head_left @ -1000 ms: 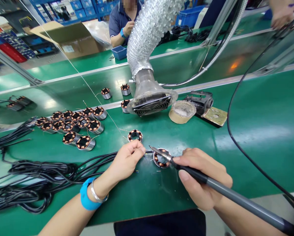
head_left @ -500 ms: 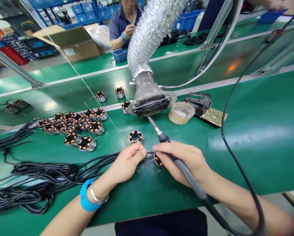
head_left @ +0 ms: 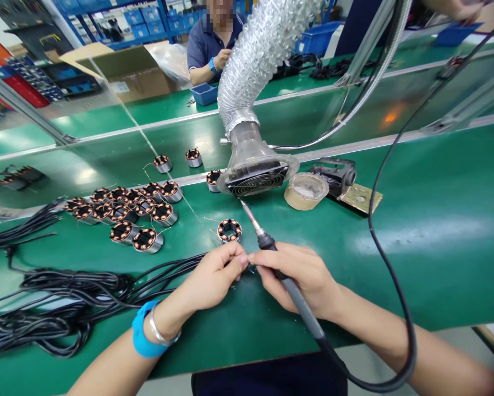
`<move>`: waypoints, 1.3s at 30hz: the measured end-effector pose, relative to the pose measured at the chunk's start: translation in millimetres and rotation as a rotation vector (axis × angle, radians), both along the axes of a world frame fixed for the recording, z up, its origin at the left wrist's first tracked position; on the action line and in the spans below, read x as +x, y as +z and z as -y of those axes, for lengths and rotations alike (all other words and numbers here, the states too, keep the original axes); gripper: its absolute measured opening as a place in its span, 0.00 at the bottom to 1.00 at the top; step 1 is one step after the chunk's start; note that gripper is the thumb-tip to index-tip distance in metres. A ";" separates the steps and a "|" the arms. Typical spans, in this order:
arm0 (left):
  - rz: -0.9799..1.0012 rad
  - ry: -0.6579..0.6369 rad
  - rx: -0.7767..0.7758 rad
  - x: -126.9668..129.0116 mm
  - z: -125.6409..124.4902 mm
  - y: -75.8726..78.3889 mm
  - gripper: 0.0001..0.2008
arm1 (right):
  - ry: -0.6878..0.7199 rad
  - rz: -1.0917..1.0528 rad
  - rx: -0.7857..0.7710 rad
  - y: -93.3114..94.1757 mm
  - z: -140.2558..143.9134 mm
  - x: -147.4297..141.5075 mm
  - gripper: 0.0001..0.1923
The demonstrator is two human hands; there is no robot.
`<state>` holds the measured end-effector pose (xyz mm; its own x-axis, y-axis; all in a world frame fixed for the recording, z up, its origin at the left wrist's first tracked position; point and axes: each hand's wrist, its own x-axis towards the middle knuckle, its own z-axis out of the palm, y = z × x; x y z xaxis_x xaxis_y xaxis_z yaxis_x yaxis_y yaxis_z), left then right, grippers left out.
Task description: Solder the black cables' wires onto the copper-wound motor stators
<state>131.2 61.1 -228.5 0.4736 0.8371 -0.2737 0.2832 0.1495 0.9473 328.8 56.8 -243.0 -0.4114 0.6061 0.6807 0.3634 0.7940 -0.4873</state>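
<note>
Left hand (head_left: 214, 278) rests on the desk (head_left: 437, 231), fingertips pinched on a wire (head_left: 164, 269). Right hand (head_left: 300, 278), touching it, grips the soldering iron (head_left: 272, 250), tip angled up and away. A stator (head_left: 229, 230) lies just beyond both.

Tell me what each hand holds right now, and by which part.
Right hand grips the soldering iron by its dark handle, tip raised. Left hand pinches something small at its fingertips; what it is cannot be told.
</note>
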 end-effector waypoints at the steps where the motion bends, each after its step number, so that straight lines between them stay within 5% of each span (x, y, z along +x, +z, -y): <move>1: 0.042 0.014 -0.035 0.7 0.4 -2.3 0.16 | -0.001 -0.007 -0.001 -1.4 0.1 -1.6 0.15; 9: 0.256 0.131 -0.395 9.8 5.8 -2.0 0.16 | -0.001 -0.084 0.042 -8.1 0.0 -1.3 0.14; 14: 0.242 0.263 -0.341 15.8 7.4 -3.1 0.14 | -0.014 -0.077 -0.118 -7.9 0.2 2.8 0.16; 25: 0.139 0.385 -0.207 21.6 12.4 -14.7 0.16 | -0.148 -0.086 -0.050 -12.8 1.3 -7.0 0.13; 34: 0.089 0.407 -0.150 24.8 19.5 -17.0 0.15 | -0.107 -0.287 -0.209 6.9 22.1 23.3 0.23; 39: 0.073 0.413 -0.153 23.6 22.6 -17.4 0.14 | -0.135 -0.457 -0.307 1.9 29.1 34.6 0.12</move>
<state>154.9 38.5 -245.9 0.1306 0.9125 -0.3877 0.1039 0.3763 0.9206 363.4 27.7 -241.1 -0.0212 0.8311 0.5557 0.1502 0.5522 -0.8201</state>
